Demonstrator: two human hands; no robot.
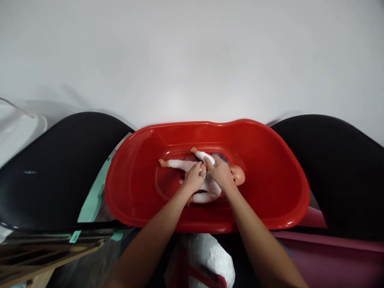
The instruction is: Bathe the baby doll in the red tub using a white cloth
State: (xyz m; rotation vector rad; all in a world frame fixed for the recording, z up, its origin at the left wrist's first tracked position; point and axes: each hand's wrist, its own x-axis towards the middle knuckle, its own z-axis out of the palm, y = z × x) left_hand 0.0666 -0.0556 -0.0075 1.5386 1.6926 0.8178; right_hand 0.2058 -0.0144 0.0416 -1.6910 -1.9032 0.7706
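A bald baby doll (211, 185) in white clothing lies in a red baby bathtub (270, 168), its head toward the right. My left hand (194, 178) is closed on the doll's middle, fingers bent over the white cloth; whether they pinch cloth or a limb is hard to see. With thumb and fingers, my right hand (220, 172) grips a raised white-covered limb of the doll near its chest. One leg points left with a bare foot. A sleeved arm rests toward the tub's near side. Dark cloth (220, 157) shows under the doll, partly hidden.
Black rounded surfaces (54, 172) flank the tub on both sides. A white wall (192, 60) rises behind. At lower left are a mint-green object (93, 196) and a wooden rack (51, 260). A pink bin-like object (336, 260) stands lower right.
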